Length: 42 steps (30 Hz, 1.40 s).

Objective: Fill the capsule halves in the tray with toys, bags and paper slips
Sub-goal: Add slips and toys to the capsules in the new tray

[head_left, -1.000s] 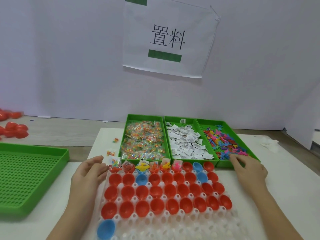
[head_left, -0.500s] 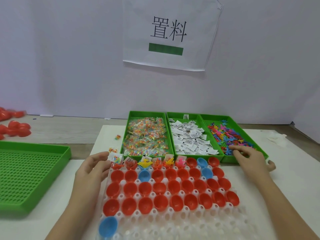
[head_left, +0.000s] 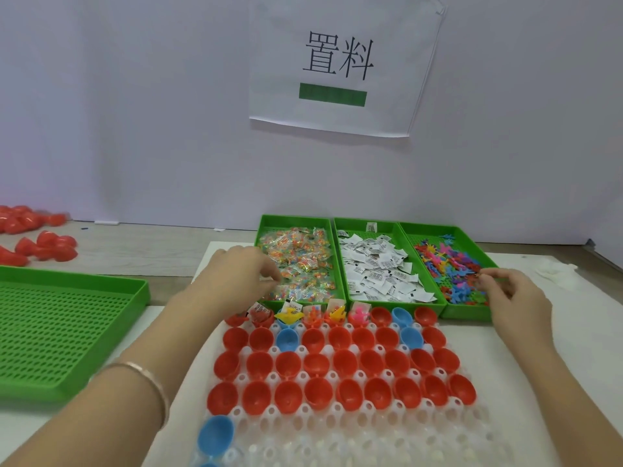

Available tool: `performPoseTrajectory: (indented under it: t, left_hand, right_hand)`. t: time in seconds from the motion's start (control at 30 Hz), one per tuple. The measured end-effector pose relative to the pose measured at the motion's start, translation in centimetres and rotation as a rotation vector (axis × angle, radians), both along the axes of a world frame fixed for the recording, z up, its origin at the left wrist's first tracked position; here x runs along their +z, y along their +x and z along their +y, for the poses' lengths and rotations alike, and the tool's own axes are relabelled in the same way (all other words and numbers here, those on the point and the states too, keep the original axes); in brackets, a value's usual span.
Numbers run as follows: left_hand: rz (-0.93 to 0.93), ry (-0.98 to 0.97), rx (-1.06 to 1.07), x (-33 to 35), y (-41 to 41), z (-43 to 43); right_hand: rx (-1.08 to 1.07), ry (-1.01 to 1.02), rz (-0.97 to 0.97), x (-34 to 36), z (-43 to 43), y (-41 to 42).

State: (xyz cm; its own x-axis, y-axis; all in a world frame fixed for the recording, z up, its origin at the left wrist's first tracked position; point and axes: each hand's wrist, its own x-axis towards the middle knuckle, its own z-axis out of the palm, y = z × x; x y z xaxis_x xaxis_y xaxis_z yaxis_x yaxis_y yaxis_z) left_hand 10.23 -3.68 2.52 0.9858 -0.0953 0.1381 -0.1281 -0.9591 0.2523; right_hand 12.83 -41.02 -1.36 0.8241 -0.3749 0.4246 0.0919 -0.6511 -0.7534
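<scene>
A white capsule tray holds rows of red capsule halves and a few blue ones. Several halves in its back row contain toys, bags and slips. Behind it stand three green bins: clear bags, paper slips, and small coloured toys. My left hand reaches into the bag bin with fingers curled down on the bags; blur hides whether it grips one. My right hand is at the toy bin's right edge, thumb and forefinger pinching a small toy.
A large green perforated tray lies at the left. Loose red capsule halves sit on the table beyond it. A crumpled white tissue lies to the right of the bins. A paper sign hangs on the wall.
My left hand left the capsule tray's back-left corner and moved forward into the bag bin. My right hand stayed at the toy bin, fingers now drawn together.
</scene>
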Motion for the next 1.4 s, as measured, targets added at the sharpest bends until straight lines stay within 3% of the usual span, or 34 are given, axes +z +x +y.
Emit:
performPoseTrajectory:
  t: [0.07, 0.17, 0.3, 0.4, 0.5, 0.6, 0.9, 1.03, 1.13, 1.2, 1.3, 1.4]
  left_hand:
    - [0.047, 0.171, -0.075, 0.1, 0.6, -0.4]
    - [0.074, 0.218, -0.087, 0.2, 1.2, -0.2]
    - [0.068, 0.294, -0.086, 0.4, 1.3, -0.1]
    - [-0.003, 0.105, -0.077, 0.4, 0.3, 0.4]
    - [-0.109, -0.35, -0.028, 1.0, -1.3, 1.6]
    - [-0.202, -0.611, -0.003, 1.5, -3.0, 2.3]
    - [-0.292, -0.675, -0.017, 3.7, -4.7, 0.8]
    - [-0.239, -0.791, -0.104, 4.3, -5.5, -1.4]
    - [-0.189, -0.822, -0.141, 4.2, -5.7, -2.6]
    - [-0.135, -0.89, -0.174, 3.9, -5.9, -3.4]
    - [-0.032, -1.033, -0.249, 3.7, -6.5, -5.1]
    - [-0.033, -1.153, -0.287, 3.3, -6.7, -6.3]
  right_hand:
    - [0.029, 0.082, -0.039, 0.5, 0.4, -0.2]
    - [0.167, 0.102, -0.061, 2.2, 1.7, -0.5]
    - [0.502, -0.099, 0.091, 3.9, 4.6, -2.1]
    - [0.583, -0.316, 0.15, 3.9, 6.3, -3.0]
    - [0.63, -0.361, 0.137, 3.5, 7.4, -3.3]
    - [0.636, -0.381, 0.144, 2.8, 8.0, -3.3]
    - [0.549, -0.571, 0.08, 1.7, 8.4, -3.0]
    - [0.465, -0.597, 0.107, 1.8, 8.4, -3.1]
    - [0.425, -0.527, 0.126, 2.2, 8.6, -3.5]
    - [0.459, -0.288, 0.088, 3.6, 8.8, -4.1]
    - [0.771, 0.152, 0.151, 6.8, 9.5, -6.1]
    - [0.978, 0.283, 0.187, 8.4, 10.4, -7.9]
